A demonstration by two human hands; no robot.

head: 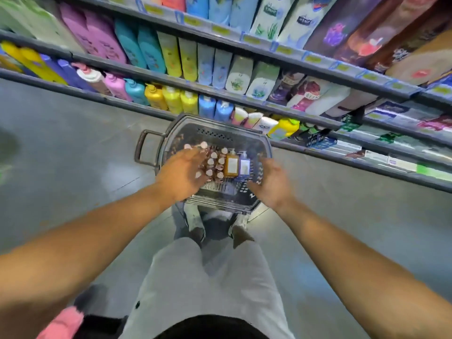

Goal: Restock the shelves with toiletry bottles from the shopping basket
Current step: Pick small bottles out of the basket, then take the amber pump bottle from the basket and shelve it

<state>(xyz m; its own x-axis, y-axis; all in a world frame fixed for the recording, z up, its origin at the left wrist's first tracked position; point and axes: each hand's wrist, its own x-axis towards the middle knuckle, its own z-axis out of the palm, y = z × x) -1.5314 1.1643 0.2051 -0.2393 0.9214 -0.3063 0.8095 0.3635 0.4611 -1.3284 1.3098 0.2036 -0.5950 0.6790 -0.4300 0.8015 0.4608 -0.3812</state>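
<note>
A grey plastic shopping basket (215,126) stands on the floor in front of me. Inside it are several small bottles with pale caps (216,165), an amber pump bottle (231,163) and a blue pump bottle (244,166). My left hand (182,173) hovers over the small bottles at the basket's left side, fingers spread and blurred by motion. My right hand (271,181) is over the basket's right rim, palm turned inward, fingers relaxed. Neither hand holds anything that I can see.
Shelves (220,92) full of colourful toiletry bottles and refill packs run across the top of the view. The lowest shelf sits just behind the basket. The basket's handle (144,150) sticks out to the left. Grey floor (73,155) spreads on both sides. My legs are below the basket.
</note>
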